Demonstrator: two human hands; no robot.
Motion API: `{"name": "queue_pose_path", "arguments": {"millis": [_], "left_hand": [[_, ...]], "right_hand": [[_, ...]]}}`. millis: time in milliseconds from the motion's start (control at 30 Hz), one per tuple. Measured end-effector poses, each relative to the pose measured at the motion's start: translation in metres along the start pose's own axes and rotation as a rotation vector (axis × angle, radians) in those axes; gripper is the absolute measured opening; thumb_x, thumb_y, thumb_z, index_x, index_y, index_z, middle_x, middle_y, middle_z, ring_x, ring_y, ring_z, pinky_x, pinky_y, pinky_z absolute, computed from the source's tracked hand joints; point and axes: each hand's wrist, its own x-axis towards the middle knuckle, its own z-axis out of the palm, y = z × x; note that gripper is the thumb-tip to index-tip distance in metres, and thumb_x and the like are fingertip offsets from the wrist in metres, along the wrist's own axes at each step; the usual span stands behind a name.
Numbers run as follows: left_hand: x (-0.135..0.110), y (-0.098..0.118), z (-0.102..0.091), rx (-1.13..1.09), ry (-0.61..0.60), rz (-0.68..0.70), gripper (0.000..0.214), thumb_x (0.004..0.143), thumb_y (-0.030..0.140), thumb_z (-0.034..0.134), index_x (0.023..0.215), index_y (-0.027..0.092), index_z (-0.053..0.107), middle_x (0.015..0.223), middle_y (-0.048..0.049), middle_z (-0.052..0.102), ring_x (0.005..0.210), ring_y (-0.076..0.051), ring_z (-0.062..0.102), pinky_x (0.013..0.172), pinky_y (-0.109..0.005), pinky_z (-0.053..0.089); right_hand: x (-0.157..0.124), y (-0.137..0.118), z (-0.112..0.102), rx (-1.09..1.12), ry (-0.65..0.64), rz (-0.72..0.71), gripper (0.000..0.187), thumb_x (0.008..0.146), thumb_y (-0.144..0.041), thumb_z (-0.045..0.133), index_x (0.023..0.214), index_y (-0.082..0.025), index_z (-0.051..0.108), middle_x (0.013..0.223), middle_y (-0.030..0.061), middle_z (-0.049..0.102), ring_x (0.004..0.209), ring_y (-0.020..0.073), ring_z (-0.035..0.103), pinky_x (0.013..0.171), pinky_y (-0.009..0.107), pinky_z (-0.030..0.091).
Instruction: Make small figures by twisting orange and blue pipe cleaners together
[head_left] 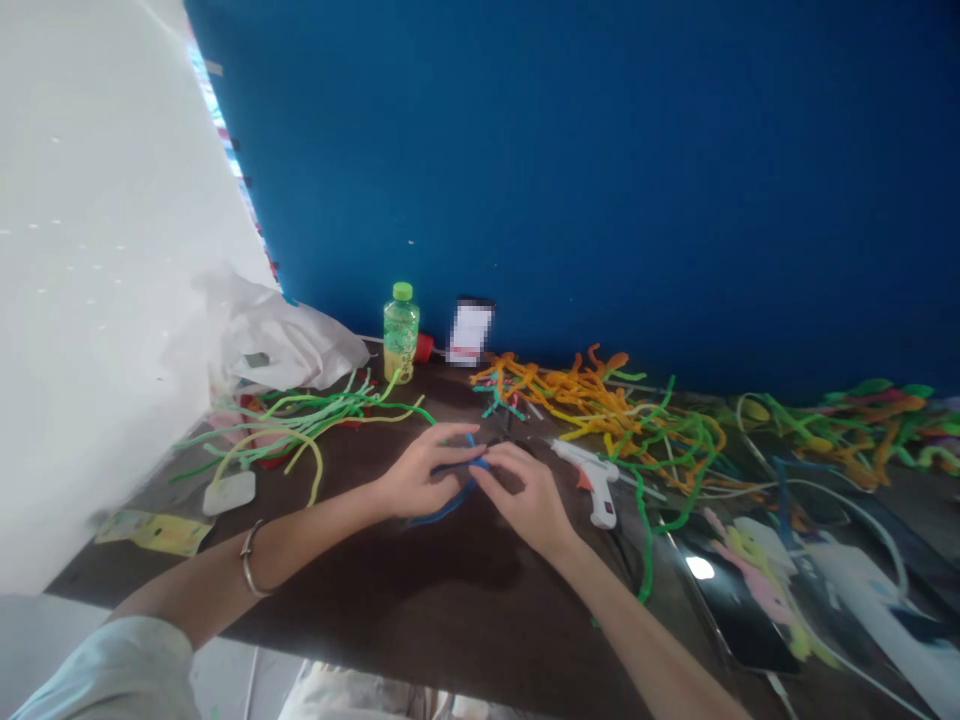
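Note:
Over the middle of the dark table [360, 610], my left hand [427, 470] and my right hand [525, 500] meet at the fingertips. Between them is a blue pipe cleaner [442, 515], pinched by the fingers of both hands. Part of it curves below my left hand, and a short blue bit shows above the fingertips. My fingers hide the rest. Just right of my right hand lies a white glue gun [596, 480] with an orange trigger.
Green and yellow pipe cleaners [337, 405] lie to the left, orange ones [577, 390] to the right. A green-capped bottle [401, 335] and a propped phone [471, 330] stand behind. Another phone [739, 600] and white cables [862, 500] lie at right; a plastic bag [300, 340] sits back left.

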Motion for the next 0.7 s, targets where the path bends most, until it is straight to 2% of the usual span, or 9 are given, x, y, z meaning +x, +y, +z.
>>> {"name": "queue_pose_path", "arguments": {"millis": [100,167,233,300,400,467,567,700], "left_hand": [[0.000,0.001,-0.004,0.027,-0.108,0.033,0.063,0.069,0.019,0.057,0.130,0.019,0.037,0.132,-0.0139,0.042,0.126,-0.027,0.032,0.103,-0.049,0.022],[0.000,0.002,-0.003,0.050,-0.172,0.013,0.071,0.068,0.026,0.061,0.132,0.018,0.031,0.131,-0.0149,0.043,0.126,-0.028,0.031,0.105,-0.052,0.016],[0.001,0.004,-0.001,0.019,-0.215,-0.054,0.064,0.072,0.030,0.058,0.129,0.017,0.032,0.127,-0.0152,0.047,0.118,-0.025,0.043,0.101,-0.047,0.026],[0.002,0.005,0.002,-0.056,-0.237,-0.154,0.049,0.078,0.028,0.049,0.123,0.015,0.036,0.113,-0.0136,0.057,0.100,-0.020,0.056,0.088,-0.037,0.042],[0.002,0.007,0.005,-0.113,-0.258,-0.271,0.033,0.083,0.025,0.041,0.114,0.014,0.042,0.088,-0.0075,0.063,0.076,-0.015,0.060,0.069,-0.026,0.046],[0.002,0.007,0.006,-0.107,-0.254,-0.289,0.031,0.084,0.028,0.042,0.111,0.014,0.043,0.087,-0.0072,0.063,0.076,-0.015,0.060,0.068,-0.026,0.046],[0.000,0.005,0.008,-0.085,-0.195,-0.267,0.037,0.083,0.032,0.044,0.116,0.014,0.041,0.100,-0.0107,0.061,0.087,-0.017,0.059,0.076,-0.029,0.046],[-0.003,-0.001,0.013,0.059,-0.141,-0.164,0.043,0.086,0.027,0.040,0.127,0.017,0.033,0.114,-0.0141,0.054,0.101,-0.020,0.054,0.085,-0.034,0.043]], "right_hand": [[0.000,-0.002,-0.001,0.014,-0.001,0.013,0.013,0.078,-0.029,0.056,0.076,-0.018,0.063,0.078,0.0045,0.063,0.075,0.0165,0.060,0.069,0.028,0.048],[0.000,-0.005,-0.001,0.027,-0.004,0.010,0.014,0.079,-0.029,0.055,0.076,-0.018,0.063,0.079,0.0048,0.064,0.076,0.0169,0.060,0.070,0.029,0.048],[0.001,-0.008,-0.002,0.023,-0.012,0.006,0.015,0.079,-0.029,0.054,0.076,-0.019,0.063,0.079,0.0050,0.065,0.076,0.0170,0.060,0.071,0.029,0.048],[0.002,-0.009,-0.003,-0.008,-0.014,0.010,0.016,0.080,-0.029,0.053,0.075,-0.018,0.063,0.078,0.0050,0.065,0.075,0.0169,0.060,0.070,0.029,0.047],[0.003,-0.007,-0.005,-0.062,0.006,0.041,0.018,0.081,-0.030,0.052,0.074,-0.018,0.063,0.075,0.0049,0.064,0.071,0.0164,0.059,0.067,0.028,0.046],[0.003,-0.003,-0.007,-0.078,0.019,0.080,0.019,0.080,-0.031,0.052,0.072,-0.017,0.062,0.073,0.0046,0.064,0.068,0.0162,0.058,0.065,0.027,0.045],[0.004,0.004,-0.009,-0.050,0.009,0.160,0.024,0.080,-0.035,0.051,0.070,-0.017,0.061,0.070,0.0043,0.063,0.066,0.0165,0.057,0.064,0.028,0.045],[0.005,0.008,-0.009,0.062,0.005,0.237,0.028,0.078,-0.040,0.051,0.069,-0.016,0.061,0.068,0.0051,0.064,0.065,0.0177,0.057,0.061,0.028,0.046]]}}
